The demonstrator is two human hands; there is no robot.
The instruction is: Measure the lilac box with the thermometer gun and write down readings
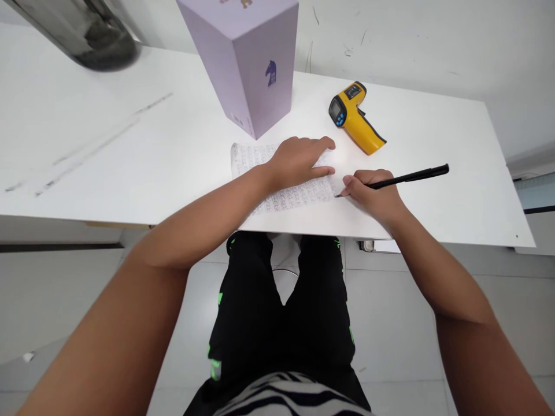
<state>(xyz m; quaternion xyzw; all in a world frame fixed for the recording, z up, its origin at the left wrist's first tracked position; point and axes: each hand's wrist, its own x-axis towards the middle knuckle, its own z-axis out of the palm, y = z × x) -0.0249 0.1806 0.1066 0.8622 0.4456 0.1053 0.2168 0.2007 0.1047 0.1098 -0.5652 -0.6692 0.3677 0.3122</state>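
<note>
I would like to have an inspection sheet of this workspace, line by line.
Surface: white tabletop, grey streaks at left.
Job's things: written-on paper; black pen, tip near the paper's right edge.
Clutter: lilac box, yellow handheld device, shiny object partly out of view.
Hands: left hand rests on the paper; right hand grips the pen.
Cables: thin curved line between the legs; cannot tell what it is.
Surroundings: marked wall, tiled floor.

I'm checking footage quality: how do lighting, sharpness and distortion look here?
Head view: light is bright and diffuse, with faint shadows on the white table; head view: the purple box flares towards its top, suggesting wide-angle distortion; head view: the yellow device is fairly crisp, the writing on the paper too fine to read, and the dark shiny object at top left soft.
</note>
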